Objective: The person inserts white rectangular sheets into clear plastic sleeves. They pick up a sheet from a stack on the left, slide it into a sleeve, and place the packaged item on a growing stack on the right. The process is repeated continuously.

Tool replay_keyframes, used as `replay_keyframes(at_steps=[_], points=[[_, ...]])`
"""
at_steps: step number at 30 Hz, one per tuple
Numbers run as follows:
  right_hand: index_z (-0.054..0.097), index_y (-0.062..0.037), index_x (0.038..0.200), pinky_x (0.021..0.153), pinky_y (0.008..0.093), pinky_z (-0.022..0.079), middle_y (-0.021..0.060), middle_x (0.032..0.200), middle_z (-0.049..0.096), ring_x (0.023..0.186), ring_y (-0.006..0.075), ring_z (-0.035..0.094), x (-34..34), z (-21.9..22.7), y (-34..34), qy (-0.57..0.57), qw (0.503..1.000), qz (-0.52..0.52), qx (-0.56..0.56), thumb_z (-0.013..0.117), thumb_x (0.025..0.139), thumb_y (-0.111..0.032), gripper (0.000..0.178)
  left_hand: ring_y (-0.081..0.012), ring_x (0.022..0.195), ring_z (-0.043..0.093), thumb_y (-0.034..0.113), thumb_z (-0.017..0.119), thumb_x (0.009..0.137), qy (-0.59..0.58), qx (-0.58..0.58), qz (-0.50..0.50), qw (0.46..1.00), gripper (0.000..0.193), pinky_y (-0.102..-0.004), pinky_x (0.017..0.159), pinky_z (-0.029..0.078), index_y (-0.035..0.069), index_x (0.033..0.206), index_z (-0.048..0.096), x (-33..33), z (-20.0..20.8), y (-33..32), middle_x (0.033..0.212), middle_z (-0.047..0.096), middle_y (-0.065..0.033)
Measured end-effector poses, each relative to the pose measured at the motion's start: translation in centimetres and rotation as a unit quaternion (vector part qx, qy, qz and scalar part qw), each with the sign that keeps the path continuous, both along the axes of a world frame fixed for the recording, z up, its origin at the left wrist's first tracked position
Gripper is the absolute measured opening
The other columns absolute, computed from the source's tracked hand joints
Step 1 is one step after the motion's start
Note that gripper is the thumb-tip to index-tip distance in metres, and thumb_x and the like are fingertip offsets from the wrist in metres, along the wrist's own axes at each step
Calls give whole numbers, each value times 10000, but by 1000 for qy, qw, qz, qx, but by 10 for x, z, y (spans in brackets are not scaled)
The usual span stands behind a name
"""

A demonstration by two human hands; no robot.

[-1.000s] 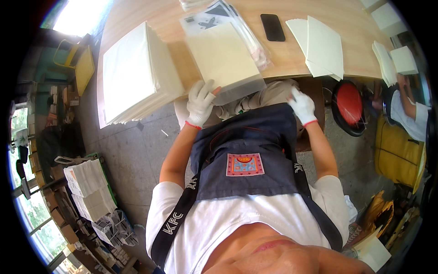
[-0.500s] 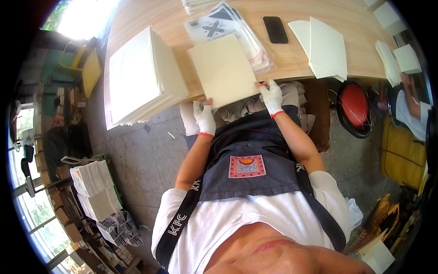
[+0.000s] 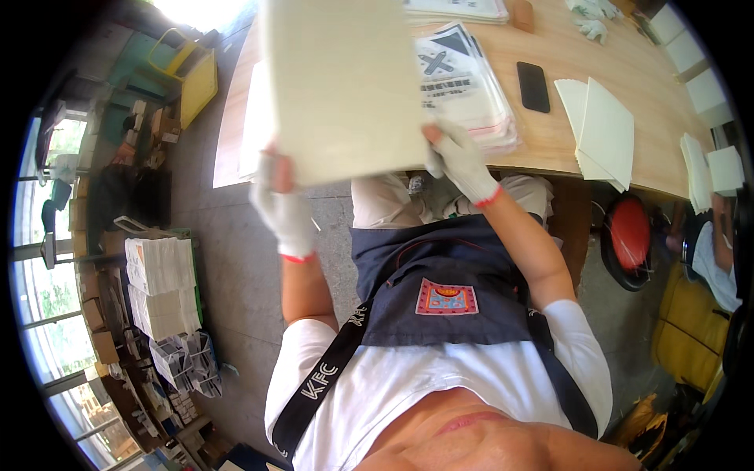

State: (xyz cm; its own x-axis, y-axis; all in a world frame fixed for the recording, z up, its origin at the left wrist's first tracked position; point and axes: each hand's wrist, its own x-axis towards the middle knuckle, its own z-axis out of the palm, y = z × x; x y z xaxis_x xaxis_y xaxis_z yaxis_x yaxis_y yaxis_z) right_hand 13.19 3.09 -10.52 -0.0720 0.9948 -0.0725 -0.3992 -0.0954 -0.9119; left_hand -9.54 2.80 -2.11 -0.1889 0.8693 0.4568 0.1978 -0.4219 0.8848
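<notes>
A cream rectangular paper sheet or thin pad (image 3: 345,86) is raised above the near side of the table, slightly blurred by motion. My left hand (image 3: 284,200), in a white fingerless-tipped glove, grips its near left corner. At its near right corner, my right hand (image 3: 463,161) pinches the edge between thumb and fingers, gloved the same way. Behind the sheet's left side, a white paper stack (image 3: 253,129) shows only in part. To the right of the sheet lies a pile of clear printed plastic bags (image 3: 467,90).
A black phone (image 3: 534,87) and a few white sheets (image 3: 606,129) lie on the wooden table (image 3: 542,145). White gloves (image 3: 593,30) rest at its far side. A red stool (image 3: 628,231) and another person's arm (image 3: 721,235) are at right. Stacked paper (image 3: 161,275) stands at left.
Both my hands have lifted the cream sheet from the table edge and carried it left and up, over the white stack. The view has shifted, with the table's contents now further right.
</notes>
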Motion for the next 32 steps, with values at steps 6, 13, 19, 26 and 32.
replay_keyframes(at_steps=[6, 13, 19, 26, 32], points=[[608, 9, 938, 477, 216, 418, 17, 632, 585, 516, 86, 537, -67, 46, 61, -192, 978, 39, 72, 558, 873, -271, 291, -167, 974, 546, 76, 401, 855, 192, -29, 133, 972, 346, -268, 869, 407, -61, 1135, 552, -121, -20, 75, 1094, 576, -113], [591, -28, 987, 500, 235, 452, 51, 747, 617, 593, 94, 576, -26, 16, 42, -73, 992, 73, 74, 529, 892, -292, 287, -209, 1003, 528, 106, 361, 872, -196, -59, -12, 979, 427, -305, 865, 422, -9, 1275, 437, -149, -107, 57, 1077, 548, -123], [573, -52, 881, 452, 212, 421, 11, 656, 551, 538, 82, 530, 117, -49, -51, -4, 957, -289, -11, 518, 906, -257, 214, -231, 999, 528, 227, 370, 937, -133, -193, 154, 960, 388, -321, 843, 439, 34, 1264, 453, -138, -206, 6, 1151, 529, -123], [464, -79, 873, 342, 246, 330, 43, 597, 453, 431, 145, 420, 311, -116, -130, 155, 784, -569, -194, 441, 912, -251, 178, -168, 1011, 527, -23, 396, 806, 25, -249, -43, 967, 357, -270, 880, 407, -33, 1128, 551, -32, -261, -40, 1097, 586, -108], [410, -84, 798, 315, 218, 226, -20, 544, 293, 398, 93, 285, 394, -152, -141, 213, 916, -336, -56, 389, 958, -295, 266, -241, 1050, 552, 45, 555, 744, 339, -72, -223, 911, 357, -334, 1031, 277, 87, 1094, 607, 53, -175, 0, 1082, 607, -118]])
